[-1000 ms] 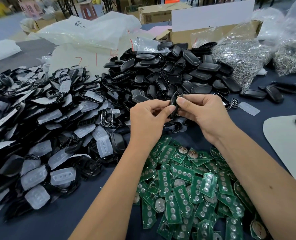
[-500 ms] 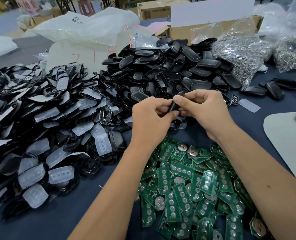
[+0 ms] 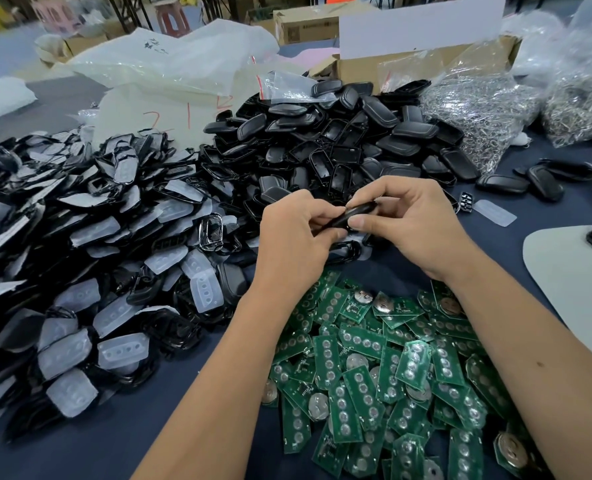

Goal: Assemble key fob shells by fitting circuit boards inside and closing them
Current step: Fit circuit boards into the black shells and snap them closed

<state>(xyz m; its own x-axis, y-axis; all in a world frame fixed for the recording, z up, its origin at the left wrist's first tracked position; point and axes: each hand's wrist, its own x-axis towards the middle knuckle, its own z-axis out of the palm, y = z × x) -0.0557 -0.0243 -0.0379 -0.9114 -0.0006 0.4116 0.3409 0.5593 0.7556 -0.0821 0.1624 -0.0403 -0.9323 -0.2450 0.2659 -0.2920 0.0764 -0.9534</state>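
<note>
Glossy black key fob shell (image 3: 351,216), edge-on, pinched between both hands.

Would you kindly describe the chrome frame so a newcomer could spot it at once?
Start at the big pile of black bezels with translucent button pads covering the table's left side. At its right edge, just left of the left hand, lies the chrome frame. It is the only shiny silver ring among black parts.

An assembly workshop: a dark desk (image 3: 80,455) heaped with black key fob shells (image 3: 339,140), green circuit boards (image 3: 374,375), translucent button pads (image 3: 121,351) and bagged metal parts (image 3: 478,112), with cardboard cartons (image 3: 308,26) and stools (image 3: 171,19) behind.
</note>
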